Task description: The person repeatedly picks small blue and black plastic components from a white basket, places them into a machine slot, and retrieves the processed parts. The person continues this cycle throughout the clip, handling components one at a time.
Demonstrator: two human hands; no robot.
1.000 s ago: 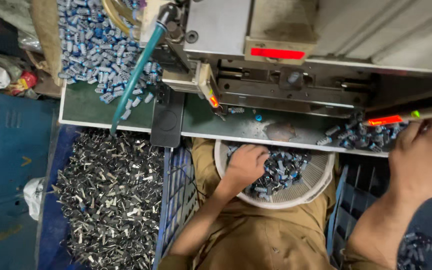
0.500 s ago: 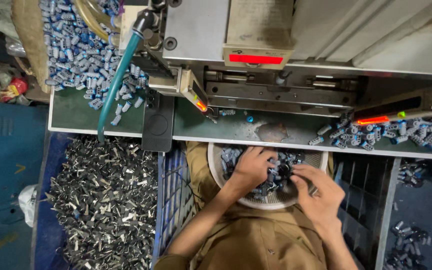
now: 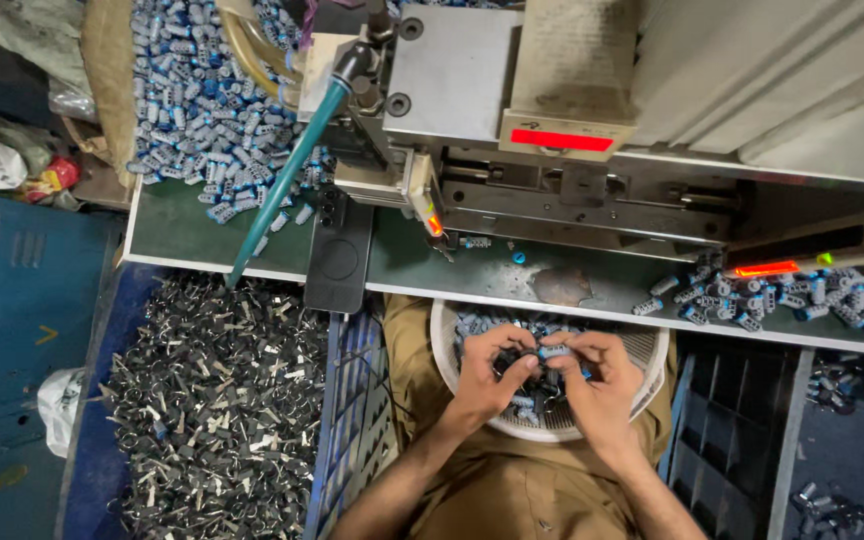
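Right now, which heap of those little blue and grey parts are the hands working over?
The heap in the white basket on the lap: both hands, left hand and right hand, are in it.

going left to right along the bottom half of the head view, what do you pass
blue floor → white bag → heap of dark metal parts → left hand → right hand → black crate

Low in the frame's centre, the left hand [image 3: 487, 375] and right hand [image 3: 602, 385] meet over a round white plastic basket [image 3: 652, 375], pinching small blue-grey cylindrical parts [image 3: 550, 352]. Above sits a grey metal machine [image 3: 552, 120] on a green bench [image 3: 192, 235].
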